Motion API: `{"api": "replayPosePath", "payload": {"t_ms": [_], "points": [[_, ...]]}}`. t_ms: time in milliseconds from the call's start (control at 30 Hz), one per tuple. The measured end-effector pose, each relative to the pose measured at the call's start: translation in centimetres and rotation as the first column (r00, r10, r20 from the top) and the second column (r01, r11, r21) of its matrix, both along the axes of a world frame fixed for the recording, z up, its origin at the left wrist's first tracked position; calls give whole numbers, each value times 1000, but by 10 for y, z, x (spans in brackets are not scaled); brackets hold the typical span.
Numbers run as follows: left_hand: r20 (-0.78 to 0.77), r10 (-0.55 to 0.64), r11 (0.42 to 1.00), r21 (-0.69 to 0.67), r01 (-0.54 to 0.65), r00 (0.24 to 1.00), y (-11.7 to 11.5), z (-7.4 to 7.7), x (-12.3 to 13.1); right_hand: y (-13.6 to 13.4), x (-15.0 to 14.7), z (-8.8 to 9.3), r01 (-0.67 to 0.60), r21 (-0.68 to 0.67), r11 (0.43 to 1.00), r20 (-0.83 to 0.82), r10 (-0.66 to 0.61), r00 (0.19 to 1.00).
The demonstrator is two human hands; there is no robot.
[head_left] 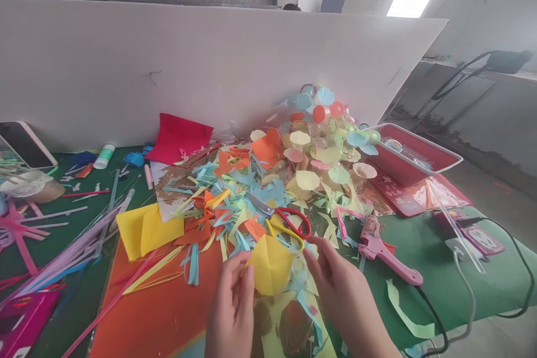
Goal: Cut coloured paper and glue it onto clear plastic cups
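Note:
A yellow paper piece (271,265), cut to a rounded shape with crease lines, is pinched at its left edge by my left hand (232,296). My right hand (338,282) is just right of the paper, its fingers partly stretched and apart. Its fingertips are close to the handles of the scissors (296,224), which have one red and one yellow loop. Whether they touch the handle I cannot tell. The scissors lie on a heap of paper scraps (239,190), blades pointing up and left.
Left are a folded yellow sheet (151,230), a magenta sheet (180,139), purple pipe cleaners (81,243) and a phone (26,144). Rounded paper pieces (308,179) pile up behind. Right are a pink glue gun (388,254) with cord, a red basket (453,163) and a power strip (482,239). A white board (188,67) stands behind.

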State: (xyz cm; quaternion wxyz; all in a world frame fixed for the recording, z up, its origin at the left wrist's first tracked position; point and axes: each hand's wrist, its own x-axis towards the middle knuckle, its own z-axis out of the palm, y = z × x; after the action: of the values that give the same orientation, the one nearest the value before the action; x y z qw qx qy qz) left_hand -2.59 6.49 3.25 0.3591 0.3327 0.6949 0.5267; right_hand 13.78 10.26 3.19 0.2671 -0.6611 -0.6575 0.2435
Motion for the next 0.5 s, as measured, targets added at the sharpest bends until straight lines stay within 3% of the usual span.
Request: {"api": "replayPosePath", "payload": {"t_ms": [133,233,367,500], "points": [[-64,-110,993,28,112,992,-1,-4,12,4,-6,3,-167,-63,984,-144,157,977],[-133,-161,983,65,171,978,-2,-10,15,8,-6,0,-232,-86,969,-272,201,941],[-349,-255,946,100,307,901,-1,-20,7,13,6,-9,-79,-71,994,-406,44,913],[-625,-370,875,13,483,687,0,-36,-9,20,25,-20,120,-75,990,-463,-141,875]]}}
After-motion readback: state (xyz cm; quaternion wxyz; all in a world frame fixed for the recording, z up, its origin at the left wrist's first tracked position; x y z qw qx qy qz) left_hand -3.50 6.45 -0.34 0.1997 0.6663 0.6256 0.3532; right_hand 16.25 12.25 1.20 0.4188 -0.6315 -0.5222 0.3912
